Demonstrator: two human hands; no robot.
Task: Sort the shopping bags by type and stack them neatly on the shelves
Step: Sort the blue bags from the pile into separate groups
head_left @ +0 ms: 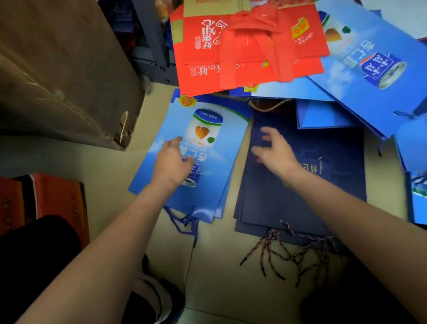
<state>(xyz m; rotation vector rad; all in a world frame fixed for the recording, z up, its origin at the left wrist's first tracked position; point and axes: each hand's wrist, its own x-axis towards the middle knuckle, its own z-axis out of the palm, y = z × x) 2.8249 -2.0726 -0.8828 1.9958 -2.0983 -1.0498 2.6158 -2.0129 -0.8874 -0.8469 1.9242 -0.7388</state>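
Hands both spread, holding nothing: L hand (172, 160) over light-blue bag pile (221, 144), R hand (273, 148) over navy bag pile (306, 184) on floor; long axes run toward person, cords nearest.

Probably a shop's stockroom: flat printed paper gift bags in blue (199, 147), navy (306, 184) and red (247, 39) litter a pale tiled floor (218, 279) beside a large brown cardboard carton (28, 64) and dark metal shelving (152, 27).

Both bare forearms extended forward and downward; left hand (172, 159) palm-down with fingers straight; right hand (273, 145) palm-down, fingers spread and apparently slightly curled, though motion blur obscures the fingertips
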